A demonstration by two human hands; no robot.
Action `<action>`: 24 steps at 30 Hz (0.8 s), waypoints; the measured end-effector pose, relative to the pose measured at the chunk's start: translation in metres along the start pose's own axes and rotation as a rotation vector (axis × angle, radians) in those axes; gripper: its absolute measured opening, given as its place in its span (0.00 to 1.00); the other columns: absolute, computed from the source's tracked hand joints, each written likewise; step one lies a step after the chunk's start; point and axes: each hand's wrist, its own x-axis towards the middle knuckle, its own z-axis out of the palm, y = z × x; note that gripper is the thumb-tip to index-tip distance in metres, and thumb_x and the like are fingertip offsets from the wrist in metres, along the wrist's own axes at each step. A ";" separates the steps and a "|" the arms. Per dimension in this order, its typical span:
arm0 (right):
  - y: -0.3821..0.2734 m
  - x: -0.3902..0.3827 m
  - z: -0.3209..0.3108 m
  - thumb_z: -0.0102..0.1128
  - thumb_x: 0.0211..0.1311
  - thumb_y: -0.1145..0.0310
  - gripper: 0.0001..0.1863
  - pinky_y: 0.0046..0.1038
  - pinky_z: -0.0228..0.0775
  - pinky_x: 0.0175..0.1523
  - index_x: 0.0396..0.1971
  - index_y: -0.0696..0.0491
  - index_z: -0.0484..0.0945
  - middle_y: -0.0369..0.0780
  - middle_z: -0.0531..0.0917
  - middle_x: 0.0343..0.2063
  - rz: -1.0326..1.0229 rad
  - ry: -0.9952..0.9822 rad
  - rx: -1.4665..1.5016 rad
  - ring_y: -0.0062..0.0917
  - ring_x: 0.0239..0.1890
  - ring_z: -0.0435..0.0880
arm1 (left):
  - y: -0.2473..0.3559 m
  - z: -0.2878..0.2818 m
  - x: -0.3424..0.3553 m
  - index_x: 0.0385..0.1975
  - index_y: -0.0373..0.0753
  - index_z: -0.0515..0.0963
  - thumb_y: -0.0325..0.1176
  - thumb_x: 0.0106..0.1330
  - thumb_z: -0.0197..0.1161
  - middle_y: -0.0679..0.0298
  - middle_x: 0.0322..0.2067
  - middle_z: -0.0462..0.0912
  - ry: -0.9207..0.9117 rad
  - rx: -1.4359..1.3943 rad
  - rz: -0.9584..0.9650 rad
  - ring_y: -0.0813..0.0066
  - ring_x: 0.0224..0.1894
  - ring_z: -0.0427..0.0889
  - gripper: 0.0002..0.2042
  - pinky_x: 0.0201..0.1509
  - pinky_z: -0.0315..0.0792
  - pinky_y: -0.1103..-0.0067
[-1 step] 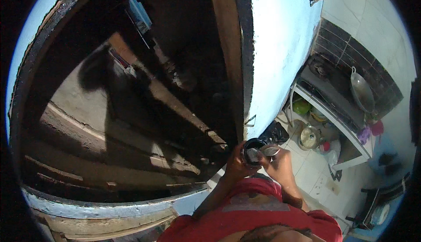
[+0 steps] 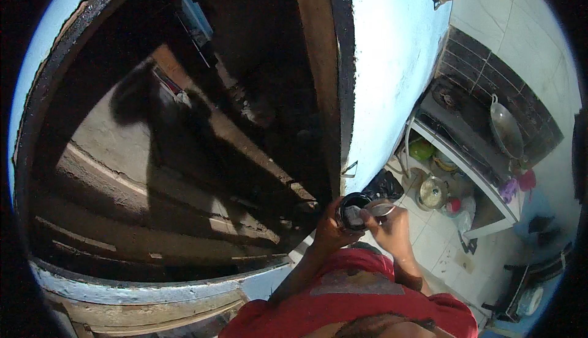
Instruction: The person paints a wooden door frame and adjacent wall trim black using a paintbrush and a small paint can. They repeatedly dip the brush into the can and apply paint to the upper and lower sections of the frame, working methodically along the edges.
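Observation:
My left hand (image 2: 329, 232) is wrapped around a small dark round cup (image 2: 350, 206), held at chest height in front of my red shirt. My right hand (image 2: 392, 231) is at the cup's mouth, its fingertips pinching a pale piece (image 2: 356, 215) inside the rim. A clear round rim-like part (image 2: 383, 206) shows just behind the right fingers; what it is cannot be made out. Both hands are beside the edge of a doorway.
A dark wooden door frame (image 2: 334, 80) and a pale blue wall (image 2: 392, 62) stand ahead. Through the doorway a sunlit step and ground carry my shadow. To the right are a stove counter (image 2: 465, 154) with a wok (image 2: 505, 129), a metal pot (image 2: 432, 192) and a black bag (image 2: 383, 185) on the tiled floor.

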 end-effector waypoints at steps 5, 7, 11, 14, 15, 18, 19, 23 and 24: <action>0.006 0.013 -0.009 0.74 0.69 0.68 0.12 0.33 0.79 0.41 0.33 0.63 0.87 0.43 0.90 0.30 0.073 0.233 0.202 0.27 0.33 0.88 | 0.011 -0.012 0.010 0.73 0.32 0.64 0.40 0.42 0.93 0.49 0.61 0.81 -0.027 0.179 0.015 0.56 0.65 0.82 0.57 0.71 0.75 0.62; 0.009 0.015 -0.008 0.73 0.69 0.68 0.11 0.32 0.78 0.40 0.33 0.63 0.87 0.43 0.90 0.29 0.170 0.289 0.223 0.27 0.32 0.87 | 0.011 -0.015 0.006 0.74 0.32 0.62 0.39 0.41 0.94 0.49 0.62 0.81 0.014 0.286 0.040 0.55 0.65 0.82 0.59 0.73 0.74 0.62; 0.021 0.011 0.011 0.74 0.69 0.67 0.12 0.28 0.74 0.36 0.33 0.61 0.87 0.38 0.87 0.25 0.272 0.224 0.252 0.20 0.28 0.83 | -0.002 -0.024 0.020 0.73 0.33 0.63 0.40 0.40 0.92 0.50 0.61 0.82 0.000 -0.095 0.094 0.57 0.63 0.83 0.58 0.71 0.75 0.63; 0.030 -0.003 0.032 0.74 0.70 0.65 0.13 0.26 0.73 0.32 0.34 0.61 0.86 0.36 0.86 0.24 0.363 0.250 0.371 0.18 0.26 0.82 | -0.009 -0.038 0.021 0.69 0.33 0.68 0.37 0.41 0.89 0.50 0.60 0.83 -0.183 -0.377 -0.063 0.57 0.62 0.84 0.51 0.69 0.77 0.62; 0.034 -0.007 0.038 0.73 0.70 0.64 0.13 0.26 0.73 0.31 0.35 0.61 0.86 0.37 0.86 0.24 0.386 0.272 0.434 0.19 0.25 0.82 | -0.010 -0.042 0.017 0.69 0.33 0.69 0.35 0.41 0.89 0.50 0.60 0.82 -0.185 -0.382 -0.068 0.57 0.62 0.84 0.51 0.69 0.76 0.61; 0.042 -0.016 0.052 0.71 0.72 0.65 0.11 0.26 0.75 0.29 0.41 0.58 0.83 0.38 0.86 0.26 0.444 0.331 0.636 0.21 0.23 0.83 | -0.015 -0.052 0.008 0.70 0.33 0.67 0.30 0.41 0.87 0.49 0.61 0.81 -0.144 -0.249 -0.043 0.55 0.62 0.83 0.51 0.70 0.74 0.59; 0.044 -0.017 0.056 0.70 0.72 0.65 0.11 0.27 0.76 0.29 0.42 0.58 0.82 0.38 0.86 0.27 0.445 0.371 0.732 0.22 0.24 0.84 | -0.018 -0.053 0.009 0.71 0.33 0.65 0.30 0.41 0.87 0.49 0.62 0.80 -0.113 -0.200 -0.004 0.55 0.62 0.83 0.52 0.70 0.74 0.60; 0.044 -0.011 0.064 0.67 0.76 0.67 0.11 0.31 0.80 0.35 0.49 0.57 0.81 0.40 0.87 0.32 0.480 0.540 1.139 0.28 0.31 0.88 | -0.019 -0.063 0.017 0.73 0.33 0.62 0.29 0.41 0.87 0.49 0.63 0.78 -0.190 -0.256 0.037 0.56 0.65 0.81 0.54 0.71 0.74 0.62; 0.043 -0.008 0.063 0.66 0.76 0.66 0.11 0.33 0.80 0.36 0.50 0.55 0.80 0.39 0.86 0.33 0.457 0.572 1.173 0.28 0.32 0.88 | -0.017 -0.065 0.018 0.73 0.33 0.62 0.30 0.42 0.88 0.50 0.63 0.78 -0.214 -0.109 0.032 0.57 0.66 0.80 0.55 0.72 0.74 0.63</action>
